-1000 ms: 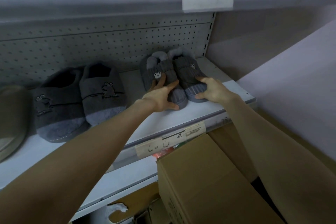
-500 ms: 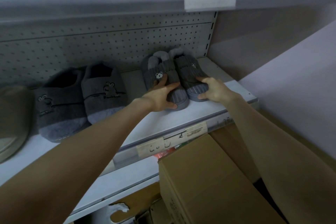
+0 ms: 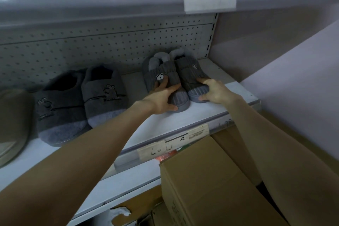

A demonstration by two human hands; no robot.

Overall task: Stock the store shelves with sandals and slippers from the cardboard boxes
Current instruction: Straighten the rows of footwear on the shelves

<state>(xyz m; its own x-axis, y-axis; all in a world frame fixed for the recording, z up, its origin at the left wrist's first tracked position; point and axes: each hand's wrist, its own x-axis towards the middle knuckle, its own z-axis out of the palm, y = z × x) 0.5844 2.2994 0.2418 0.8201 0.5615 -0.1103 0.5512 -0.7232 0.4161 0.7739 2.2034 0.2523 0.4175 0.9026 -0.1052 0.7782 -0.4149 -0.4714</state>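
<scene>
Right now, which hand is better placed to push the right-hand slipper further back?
Right. The right hand grips the toe of the right-hand slipper; the left hand holds the left-hand slipper.

Dark grey ribbed knit on the ribbed slippers [image 3: 190,71] at frame centre, with paler grey fleece lining and a small white bear face on each. Charcoal on the felt slippers [image 3: 102,97] to the left, with lighter blue-grey toes and a dark stitched animal outline. White shelf [image 3: 183,117]. Pale grey pegboard [image 3: 91,46], dotted with rows of holes. Plain brown cardboard box [image 3: 211,180], lower right.
</scene>
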